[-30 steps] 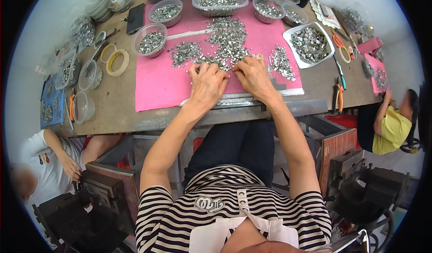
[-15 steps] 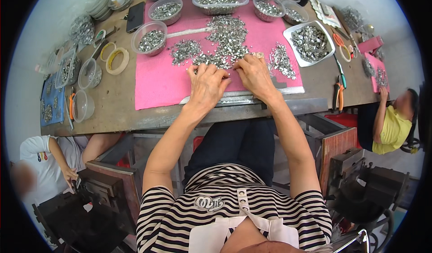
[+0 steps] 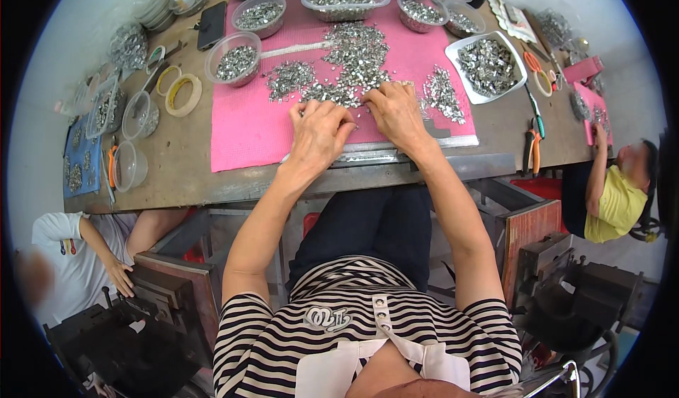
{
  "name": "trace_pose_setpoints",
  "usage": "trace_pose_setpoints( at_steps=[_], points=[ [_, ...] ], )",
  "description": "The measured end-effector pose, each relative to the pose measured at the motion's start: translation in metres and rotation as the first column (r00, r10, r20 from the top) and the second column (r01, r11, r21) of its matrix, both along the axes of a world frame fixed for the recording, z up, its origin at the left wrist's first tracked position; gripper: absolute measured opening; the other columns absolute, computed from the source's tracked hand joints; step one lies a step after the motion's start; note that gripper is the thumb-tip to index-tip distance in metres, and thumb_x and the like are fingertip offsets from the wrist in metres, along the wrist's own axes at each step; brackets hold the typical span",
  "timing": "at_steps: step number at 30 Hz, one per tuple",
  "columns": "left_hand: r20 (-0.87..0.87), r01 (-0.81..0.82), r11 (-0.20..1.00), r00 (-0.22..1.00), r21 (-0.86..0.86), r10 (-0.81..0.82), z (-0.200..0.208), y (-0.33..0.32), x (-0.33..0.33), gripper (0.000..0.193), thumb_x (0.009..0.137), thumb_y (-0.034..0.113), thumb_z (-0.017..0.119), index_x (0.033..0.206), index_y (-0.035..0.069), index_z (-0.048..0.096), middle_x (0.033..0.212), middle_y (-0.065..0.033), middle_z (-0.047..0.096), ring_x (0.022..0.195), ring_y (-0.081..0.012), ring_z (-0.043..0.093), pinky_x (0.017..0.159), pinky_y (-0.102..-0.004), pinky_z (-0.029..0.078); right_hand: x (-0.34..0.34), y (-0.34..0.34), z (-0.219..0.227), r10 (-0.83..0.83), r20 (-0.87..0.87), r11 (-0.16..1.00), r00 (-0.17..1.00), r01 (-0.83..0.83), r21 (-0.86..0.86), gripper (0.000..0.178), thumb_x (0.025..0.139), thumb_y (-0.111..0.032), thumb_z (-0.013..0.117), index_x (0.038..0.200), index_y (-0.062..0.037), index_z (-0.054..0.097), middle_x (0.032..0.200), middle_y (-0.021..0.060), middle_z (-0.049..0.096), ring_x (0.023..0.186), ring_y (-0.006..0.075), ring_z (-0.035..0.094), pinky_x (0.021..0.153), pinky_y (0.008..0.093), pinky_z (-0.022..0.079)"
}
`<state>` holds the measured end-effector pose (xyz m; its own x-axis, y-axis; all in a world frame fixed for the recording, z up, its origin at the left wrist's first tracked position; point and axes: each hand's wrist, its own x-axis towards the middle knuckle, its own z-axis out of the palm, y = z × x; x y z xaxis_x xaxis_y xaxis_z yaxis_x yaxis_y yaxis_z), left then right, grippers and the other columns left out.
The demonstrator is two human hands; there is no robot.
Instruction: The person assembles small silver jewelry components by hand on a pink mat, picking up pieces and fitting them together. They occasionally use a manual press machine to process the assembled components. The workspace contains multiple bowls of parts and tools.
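Both my hands rest low over a pink ribbed mat (image 3: 244, 133), at the near edge of a heap of small shiny metal pieces (image 3: 357, 55). My left hand (image 3: 320, 133) has its fingers bent down and drawn together, the tips hidden at the mat. Beside it my right hand (image 3: 396, 115) is closed in a pinch at the heap's edge. Anything between its fingertips is too small to make out. Left of the heap lies a smaller pile of metal pieces (image 3: 291, 79), and another pile (image 3: 443, 97) lies right of my right hand.
A white dish of metal pieces (image 3: 488, 69) stands at right, a clear tub (image 3: 233, 58) at left, more tubs behind. Tape rolls (image 3: 184, 95), a phone (image 3: 212, 25), pliers (image 3: 532, 149) and scissors (image 3: 539, 75) lie around. Two people sit at either side. A metal strip (image 3: 481, 164) edges the table.
My left hand has shifted slightly left, apart from the right. My right hand has moved a little up and left. The hand of the person at left has changed position.
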<state>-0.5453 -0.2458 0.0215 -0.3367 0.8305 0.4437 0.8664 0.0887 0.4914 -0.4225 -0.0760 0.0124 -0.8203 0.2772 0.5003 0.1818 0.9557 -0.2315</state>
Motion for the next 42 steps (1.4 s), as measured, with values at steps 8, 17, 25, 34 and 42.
trace_pose_setpoints(
  at_steps=[8,17,25,34,42],
  points=[
    [-0.12,-0.07,0.997,0.991,-0.023,0.067,-0.006,0.006,0.008,0.016,0.086,0.027,0.08,0.092,0.013,0.074,0.088,-0.001,0.064,0.094,-0.0238,0.058,0.097,-0.0483,0.033,-0.002,0.009,0.006,0.084,0.006,0.99,0.996,-0.083,-0.11,0.006,0.087,-0.008,0.07,0.088,-0.0041,0.066,0.08,0.0111,0.064,0.077,0.0326,0.062,0.078,0.0443,0.043],
    [-0.11,0.0,1.0,0.994,-0.012,-0.001,-0.011,0.016,0.013,0.011,0.085,0.022,0.08,0.091,0.015,0.074,0.087,-0.0007,0.061,0.094,-0.0236,0.057,0.098,-0.0495,0.033,0.052,-0.003,0.024,0.105,0.126,0.979,0.986,-0.081,-0.187,0.011,0.088,-0.01,0.072,0.09,-0.0027,0.064,0.085,0.0123,0.064,0.083,0.0329,0.063,0.08,0.0454,0.045],
    [-0.167,0.095,0.993,0.98,-0.068,-0.105,0.0,0.006,0.011,0.005,0.087,0.018,0.077,0.092,0.017,0.075,0.086,-0.001,0.06,0.094,-0.0232,0.057,0.102,-0.0519,0.032,0.06,0.007,0.022,0.113,0.054,0.89,0.992,-0.077,-0.449,0.006,0.089,-0.008,0.072,0.092,-0.0032,0.072,0.088,0.0126,0.065,0.084,0.0326,0.064,0.077,0.0445,0.049],
    [-0.121,0.079,0.994,0.989,-0.07,-0.087,-0.001,0.008,0.016,0.005,0.088,0.018,0.077,0.091,0.014,0.076,0.086,-0.0007,0.061,0.094,-0.0225,0.058,0.102,-0.0512,0.032,0.052,0.004,0.018,0.077,0.052,0.892,0.996,-0.046,-0.449,0.01,0.092,-0.008,0.071,0.095,0.0007,0.072,0.087,0.014,0.066,0.079,0.032,0.065,0.072,0.0419,0.049],
    [-0.149,0.073,0.997,0.986,-0.037,-0.077,-0.002,0.009,0.019,0.005,0.088,0.016,0.077,0.093,0.014,0.075,0.088,-0.0008,0.062,0.094,-0.0226,0.058,0.103,-0.0538,0.033,0.09,-0.028,0.03,0.002,-0.071,0.785,0.998,-0.045,-0.618,0.009,0.093,-0.007,0.071,0.095,0.0018,0.07,0.091,0.0132,0.068,0.081,0.0313,0.065,0.075,0.0419,0.051]
  ],
)
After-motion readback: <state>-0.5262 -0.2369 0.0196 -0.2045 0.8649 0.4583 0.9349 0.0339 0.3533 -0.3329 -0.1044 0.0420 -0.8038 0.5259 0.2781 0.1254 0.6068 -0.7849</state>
